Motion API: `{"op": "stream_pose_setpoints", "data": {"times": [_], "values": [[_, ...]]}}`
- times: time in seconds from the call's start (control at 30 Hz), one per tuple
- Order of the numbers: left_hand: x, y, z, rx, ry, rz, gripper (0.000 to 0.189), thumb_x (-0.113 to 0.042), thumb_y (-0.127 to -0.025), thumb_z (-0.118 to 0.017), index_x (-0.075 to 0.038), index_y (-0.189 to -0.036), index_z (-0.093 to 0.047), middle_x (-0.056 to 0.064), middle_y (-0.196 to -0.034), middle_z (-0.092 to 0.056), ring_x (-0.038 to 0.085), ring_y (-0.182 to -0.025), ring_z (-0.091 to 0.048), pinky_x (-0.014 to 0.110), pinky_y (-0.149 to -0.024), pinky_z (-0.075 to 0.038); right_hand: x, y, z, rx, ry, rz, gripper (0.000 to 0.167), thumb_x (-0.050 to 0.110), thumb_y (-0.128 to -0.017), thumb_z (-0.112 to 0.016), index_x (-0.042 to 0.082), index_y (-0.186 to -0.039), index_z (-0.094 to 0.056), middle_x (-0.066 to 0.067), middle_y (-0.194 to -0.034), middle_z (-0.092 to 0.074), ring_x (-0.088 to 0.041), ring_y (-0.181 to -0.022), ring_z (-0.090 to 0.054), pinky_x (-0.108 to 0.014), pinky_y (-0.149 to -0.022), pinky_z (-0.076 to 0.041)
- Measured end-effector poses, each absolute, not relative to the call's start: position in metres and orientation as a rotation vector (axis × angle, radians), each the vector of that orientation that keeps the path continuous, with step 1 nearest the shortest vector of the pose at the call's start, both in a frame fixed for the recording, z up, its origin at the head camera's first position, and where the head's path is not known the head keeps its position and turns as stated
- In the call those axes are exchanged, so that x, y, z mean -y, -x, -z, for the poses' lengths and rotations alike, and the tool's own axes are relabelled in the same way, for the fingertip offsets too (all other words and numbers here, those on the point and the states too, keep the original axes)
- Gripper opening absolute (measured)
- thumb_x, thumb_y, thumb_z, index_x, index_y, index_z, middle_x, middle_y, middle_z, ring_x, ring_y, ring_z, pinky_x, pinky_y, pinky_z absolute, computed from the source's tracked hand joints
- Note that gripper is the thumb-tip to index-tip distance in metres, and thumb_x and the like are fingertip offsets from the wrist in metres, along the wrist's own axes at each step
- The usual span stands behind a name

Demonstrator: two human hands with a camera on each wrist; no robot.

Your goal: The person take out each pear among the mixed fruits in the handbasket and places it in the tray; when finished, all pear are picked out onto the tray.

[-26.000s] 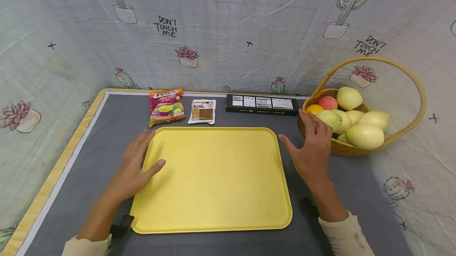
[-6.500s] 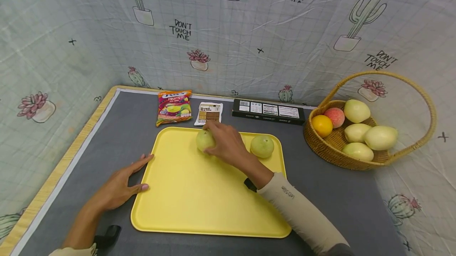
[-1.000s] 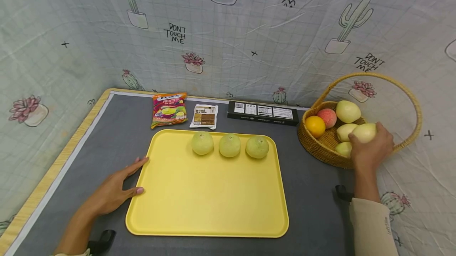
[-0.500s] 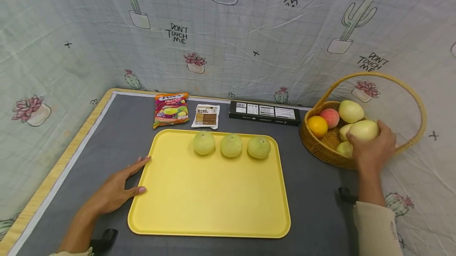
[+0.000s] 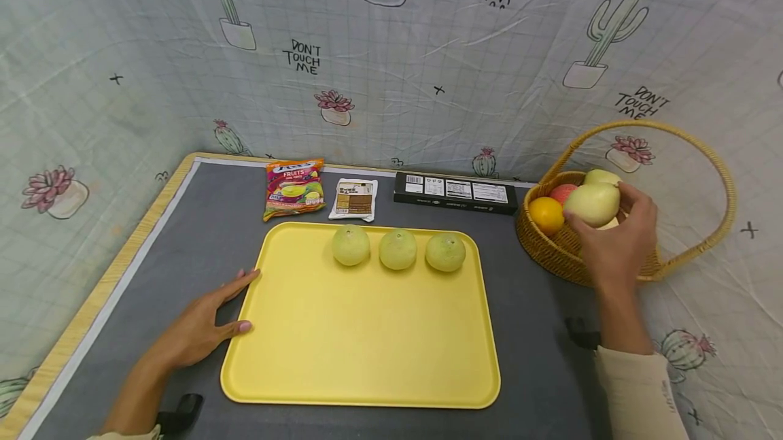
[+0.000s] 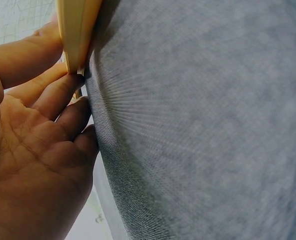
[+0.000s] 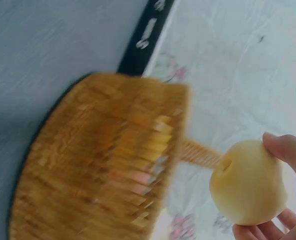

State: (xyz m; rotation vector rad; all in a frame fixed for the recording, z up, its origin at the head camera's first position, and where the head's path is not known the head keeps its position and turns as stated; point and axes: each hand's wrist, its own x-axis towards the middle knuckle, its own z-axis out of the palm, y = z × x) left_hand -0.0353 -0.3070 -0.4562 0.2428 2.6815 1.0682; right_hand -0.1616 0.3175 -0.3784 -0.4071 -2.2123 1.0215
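My right hand (image 5: 620, 236) grips a pale yellow pear (image 5: 592, 205), lifted above the wicker basket (image 5: 550, 253). In the right wrist view, thumb and fingers hold the pear (image 7: 248, 182) from opposite sides. An orange (image 5: 546, 215), a partly hidden red peach (image 5: 561, 193) and another pale fruit (image 5: 601, 176) lie in the basket; more contents are hidden behind my hand. My left hand (image 5: 194, 328) touches the left rim of the yellow tray (image 5: 361, 338) with extended fingers. Three round, pale green fruits (image 5: 397, 249) stand in a row along the tray's far side.
Behind the tray lie a colourful candy bag (image 5: 294, 188), a small white-and-brown packet (image 5: 353, 200) and a long black box (image 5: 455, 192). The basket's tall handle (image 5: 724, 175) arches over its right side. A printed cloth (image 5: 428, 52) hangs behind the grey table.
Over the last second my right hand has lifted the pear and moved it leftward over the basket. Earlier, the three green fruits came onto the tray. My left hand has stayed at the rim.
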Motion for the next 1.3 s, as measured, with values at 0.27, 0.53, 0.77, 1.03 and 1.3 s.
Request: {"op": "stream_pose_setpoints", "data": {"times": [0.27,0.53,0.77,1.03,1.3], "values": [[0.307,0.035,0.455,-2.678,-0.228,-1.059,0.096,-0.033,-0.089,-0.085,-0.026,-0.169,-0.033,0.031,-0.171,-0.028,0.061,-0.153,-0.03,0.079,-0.11,-0.034,-0.286,0.16,0.36,2.163,0.213,-1.042,0.086,0.014,-0.07,-0.1,0.019,-0.146,-0.059,-0.003,-0.143,-0.059,-0.014,-0.132,-0.061,-0.024,-0.11,-0.053],[0.307,0.034,0.455,-2.691,-0.237,-1.054,0.096,-0.033,-0.089,-0.085,-0.025,-0.169,-0.034,0.031,-0.171,-0.029,0.061,-0.153,-0.03,0.078,-0.11,-0.035,-0.257,0.16,0.353,2.157,0.042,-1.137,0.084,0.012,-0.072,-0.098,0.014,-0.145,-0.058,-0.006,-0.143,-0.058,-0.012,-0.132,-0.057,-0.029,-0.114,-0.052],[0.307,0.034,0.455,-2.684,-0.236,-1.066,0.096,-0.032,-0.089,-0.085,-0.024,-0.169,-0.034,0.032,-0.17,-0.028,0.062,-0.153,-0.03,0.079,-0.11,-0.034,-0.233,0.162,0.353,2.169,-0.093,-1.15,0.083,0.013,-0.074,-0.098,0.007,-0.145,-0.057,-0.014,-0.142,-0.058,-0.023,-0.133,-0.061,-0.026,-0.114,-0.051],[0.307,0.033,0.455,-2.68,-0.223,-1.067,0.096,-0.033,-0.089,-0.085,-0.025,-0.169,-0.033,0.032,-0.171,-0.028,0.061,-0.153,-0.03,0.079,-0.11,-0.034,-0.206,0.165,0.359,2.19,-0.223,-1.13,0.083,0.013,-0.076,-0.097,0.002,-0.146,-0.054,-0.02,-0.142,-0.055,-0.029,-0.131,-0.061,-0.019,-0.109,-0.05],[0.308,0.033,0.455,-2.68,-0.225,-1.069,0.096,-0.032,-0.089,-0.085,-0.024,-0.169,-0.033,0.031,-0.17,-0.028,0.061,-0.154,-0.03,0.079,-0.11,-0.033,-0.177,0.164,0.356,2.209,-0.308,-1.136,0.084,0.014,-0.074,-0.099,0.002,-0.143,-0.055,-0.021,-0.139,-0.055,-0.029,-0.129,-0.06,-0.038,-0.111,-0.055]]}}
